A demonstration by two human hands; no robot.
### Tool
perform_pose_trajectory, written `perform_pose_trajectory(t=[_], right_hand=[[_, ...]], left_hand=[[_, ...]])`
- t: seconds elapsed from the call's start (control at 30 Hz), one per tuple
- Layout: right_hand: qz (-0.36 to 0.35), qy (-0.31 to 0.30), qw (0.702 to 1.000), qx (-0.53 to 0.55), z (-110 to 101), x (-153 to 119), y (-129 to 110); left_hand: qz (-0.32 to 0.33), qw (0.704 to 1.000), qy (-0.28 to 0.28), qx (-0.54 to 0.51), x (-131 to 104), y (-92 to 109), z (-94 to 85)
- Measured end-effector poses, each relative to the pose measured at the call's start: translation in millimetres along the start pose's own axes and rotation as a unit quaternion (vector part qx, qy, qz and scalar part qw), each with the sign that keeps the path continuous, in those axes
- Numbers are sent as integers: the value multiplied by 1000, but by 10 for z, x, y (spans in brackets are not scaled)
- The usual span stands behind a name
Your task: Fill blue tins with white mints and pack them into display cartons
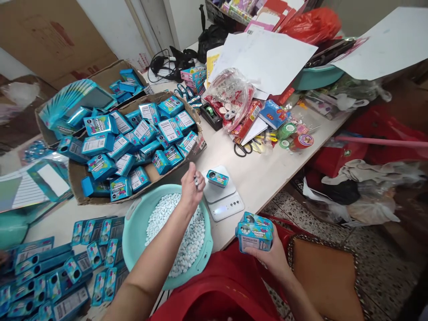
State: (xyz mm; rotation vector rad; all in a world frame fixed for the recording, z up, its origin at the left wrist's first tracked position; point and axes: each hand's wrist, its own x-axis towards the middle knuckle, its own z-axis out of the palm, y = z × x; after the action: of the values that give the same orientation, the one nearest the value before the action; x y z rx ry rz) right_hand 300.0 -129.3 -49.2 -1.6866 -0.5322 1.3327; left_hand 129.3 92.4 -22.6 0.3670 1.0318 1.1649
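Observation:
My left hand (192, 189) is raised over the far right rim of a teal basin (131, 243), its fingers curled round several small pale candies (196, 180). Loose white candies (163, 211) lie in the basin. Just right of that hand, a blue candy box (217, 178) sits on a white kitchen scale (227, 206), with a round hole in its face. Low on the right, my right hand (269, 254) grips two small blue boxes (256, 234) pressed together; pale pieces show through the front one's opening.
A cardboard carton (78, 187) full of blue boxes stands behind the basin. Rows of blue boxes (67, 276) lie at lower left. Scissors (243, 150), a tape dispenser (211, 117) and plastic bags (230, 96) lie beyond the scale. A brown-seated chair (324, 276) is at right.

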Motion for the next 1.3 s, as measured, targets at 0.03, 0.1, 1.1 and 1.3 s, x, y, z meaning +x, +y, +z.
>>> perform_pose_trajectory(t=[0.03, 0.1, 1.1, 1.3], right_hand=[[-4, 8, 1000, 2, -1, -4, 15], [-7, 26, 1000, 8, -8, -18, 37], [21, 29, 999, 2, -123, 11, -30], [14, 37, 999, 0, -131, 1, -49]], left_hand=[[33, 999, 7, 3, 97, -40, 119], [86, 996, 26, 18, 256, -122, 274], [161, 983, 87, 8, 276, -32, 331], [103, 985, 50, 132, -207, 370, -445]])
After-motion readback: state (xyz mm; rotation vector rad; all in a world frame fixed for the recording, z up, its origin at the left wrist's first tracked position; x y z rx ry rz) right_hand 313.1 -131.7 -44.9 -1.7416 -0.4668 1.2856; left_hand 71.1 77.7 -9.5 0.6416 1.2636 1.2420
